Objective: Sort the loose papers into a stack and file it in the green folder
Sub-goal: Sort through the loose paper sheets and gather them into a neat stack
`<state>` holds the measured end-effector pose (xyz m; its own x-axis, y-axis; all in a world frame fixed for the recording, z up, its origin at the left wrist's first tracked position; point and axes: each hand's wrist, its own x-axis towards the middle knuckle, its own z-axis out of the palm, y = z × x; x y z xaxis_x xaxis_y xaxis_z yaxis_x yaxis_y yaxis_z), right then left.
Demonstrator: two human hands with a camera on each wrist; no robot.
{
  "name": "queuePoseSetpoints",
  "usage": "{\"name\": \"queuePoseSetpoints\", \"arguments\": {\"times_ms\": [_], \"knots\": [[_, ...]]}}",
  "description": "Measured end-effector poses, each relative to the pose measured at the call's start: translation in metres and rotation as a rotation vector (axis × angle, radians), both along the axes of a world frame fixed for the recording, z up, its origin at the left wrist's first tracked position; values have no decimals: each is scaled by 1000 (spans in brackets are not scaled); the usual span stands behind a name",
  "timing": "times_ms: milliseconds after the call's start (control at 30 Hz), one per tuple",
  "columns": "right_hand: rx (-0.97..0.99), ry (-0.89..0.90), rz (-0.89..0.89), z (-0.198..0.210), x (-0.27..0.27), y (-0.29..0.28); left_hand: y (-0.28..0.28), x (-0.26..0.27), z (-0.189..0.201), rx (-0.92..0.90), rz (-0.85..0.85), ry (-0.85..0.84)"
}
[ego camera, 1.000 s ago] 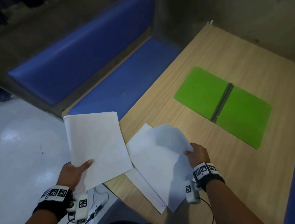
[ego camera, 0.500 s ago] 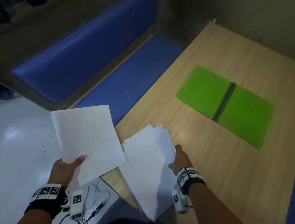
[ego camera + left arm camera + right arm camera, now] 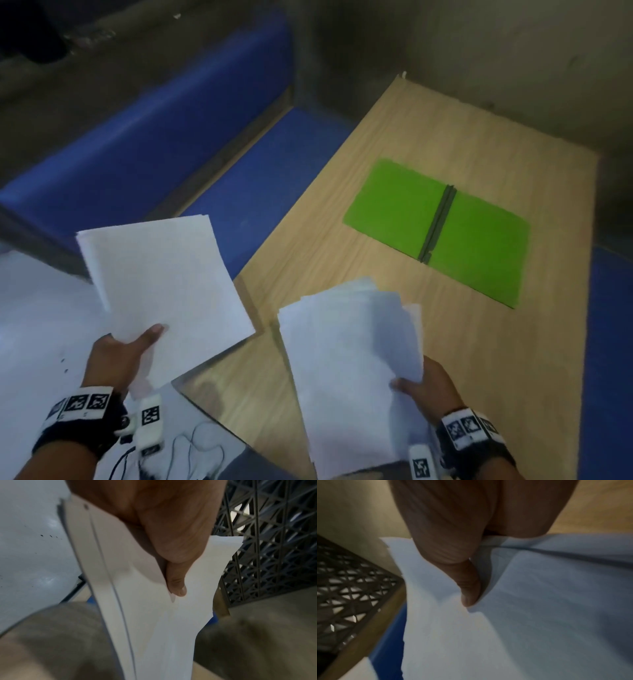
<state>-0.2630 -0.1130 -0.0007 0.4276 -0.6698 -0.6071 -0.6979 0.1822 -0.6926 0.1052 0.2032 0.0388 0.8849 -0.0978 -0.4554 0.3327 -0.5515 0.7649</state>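
Note:
The green folder (image 3: 442, 226) lies spread open on the wooden table (image 3: 376, 144), its dark spine in the middle. My left hand (image 3: 120, 349) pinches a neat white paper stack (image 3: 161, 284) off the table's left edge, thumb on top; the left wrist view shows that thumb pressing the stack (image 3: 154, 615). My right hand (image 3: 424, 380) grips a looser bundle of white sheets (image 3: 352, 359) by its right edge, lifted over the table's near part. In the right wrist view the thumb lies on those sheets (image 3: 522, 615).
A blue padded bench (image 3: 171, 144) runs along the table's left side, with grey walls behind. Pale floor (image 3: 37, 325) lies at the left. A blue seat strip (image 3: 609, 359) borders the table's right edge. Cables hang near my left wrist.
My right hand gathered the spread sheets off the table and lifted them as one bundle, moving right. The left hand kept hold of its stack, drifting slightly left.

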Motion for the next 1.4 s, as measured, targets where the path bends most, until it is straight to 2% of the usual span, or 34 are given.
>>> {"name": "queuePoseSetpoints", "arguments": {"times_ms": [200,367,467,533,600,667,767,867,900,933,1000,1033,1067,1100,1133,1167,1200,1233,1267,1300,1333,1367,1400], "knots": [[-30,-227,-143,66,-44,-12,-63,-36,-32,-43,-237,77],[-59,-468,-274,105,-60,-11,-141,-97,-22,-143,-453,157],[-55,-473,-387,95,-64,-9,-175,-133,-12,-184,-637,228],[-50,-434,-452,73,-71,-8,-190,-158,-5,-228,-786,290],[21,-394,-516,56,-77,-1,-197,-180,2,-285,-905,328],[147,-478,-575,38,-85,10,-200,-196,6,-293,-962,382],[105,-457,-563,33,-89,26,-203,-208,12,-248,-939,494],[-168,-287,-473,44,-83,20,-205,-201,22,-320,-830,700],[-248,-294,-455,54,-80,16,-212,-197,29,-360,-861,691],[-305,-317,-447,59,-77,11,-218,-194,37,-389,-931,611],[-398,-414,-453,67,-71,3,-230,-188,51,-374,-981,299],[-373,-513,-487,73,-68,-2,-237,-186,55,-377,-943,175],[-327,-591,-507,70,-67,-7,-239,-180,64,-411,-887,135],[-308,-638,-517,68,-64,-11,-246,-180,64,-375,-921,115],[-315,-635,-514,66,-61,-15,-260,-190,64,-310,-958,113],[-323,-604,-518,63,-58,-16,-253,-187,57,-174,-1166,93],[-332,-552,-528,57,-56,-17,-246,-185,52,9,-1274,137],[-338,-492,-529,48,-54,-17,-256,-195,35,180,-1308,242],[-340,-433,-521,40,-53,-16,-254,-205,21,166,-1189,202],[-336,-394,-504,33,-52,-14,-246,-200,19,55,-1199,160],[-344,-376,-485,29,-51,-13,-257,-201,14,-77,-1169,14],[-358,-361,-475,28,-50,-12,-263,-199,21,-191,-1055,-17],[-353,-372,-480,30,-48,-11,-254,-193,24,-264,-1024,-18]]}}
